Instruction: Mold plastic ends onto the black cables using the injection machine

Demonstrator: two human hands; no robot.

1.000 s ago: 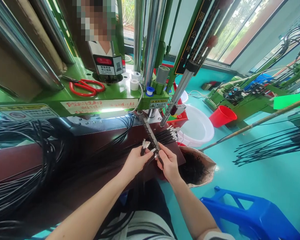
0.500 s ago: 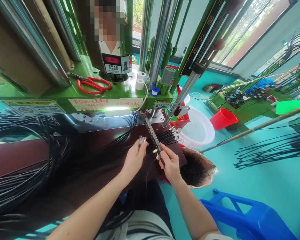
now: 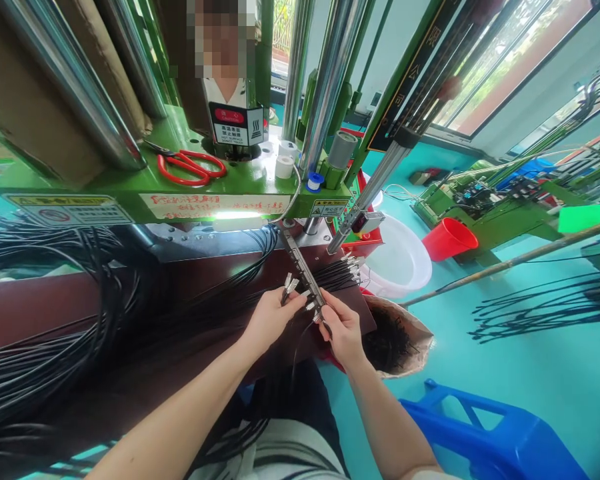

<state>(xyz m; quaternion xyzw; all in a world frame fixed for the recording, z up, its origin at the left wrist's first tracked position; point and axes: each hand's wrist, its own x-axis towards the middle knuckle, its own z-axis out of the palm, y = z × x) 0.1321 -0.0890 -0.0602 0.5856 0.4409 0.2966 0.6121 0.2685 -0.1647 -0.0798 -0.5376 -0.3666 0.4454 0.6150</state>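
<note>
My left hand [image 3: 270,319] is closed on a small bunch of black cables whose metal connector ends [image 3: 289,287] stick up above my fingers. My right hand [image 3: 341,328] pinches one cable connector against the near end of a long metal fixture bar [image 3: 303,271] that runs back under the green press [image 3: 180,193]. Several more connectors [image 3: 351,265] lie along the right side of the bar on the dark red bench [image 3: 45,310].
Thick bundles of black cable [image 3: 65,320] cover the bench at left. Red scissors [image 3: 190,167] and tape rolls lie on the press. A person stands behind the machine. A white basin [image 3: 405,257], red bucket [image 3: 445,238], scrap sack [image 3: 395,340] and blue stool [image 3: 480,433] stand at right.
My left hand, with its bunch of connectors, drew a little away from the bar and has come back beside it. My right hand stays at the bar's near end.
</note>
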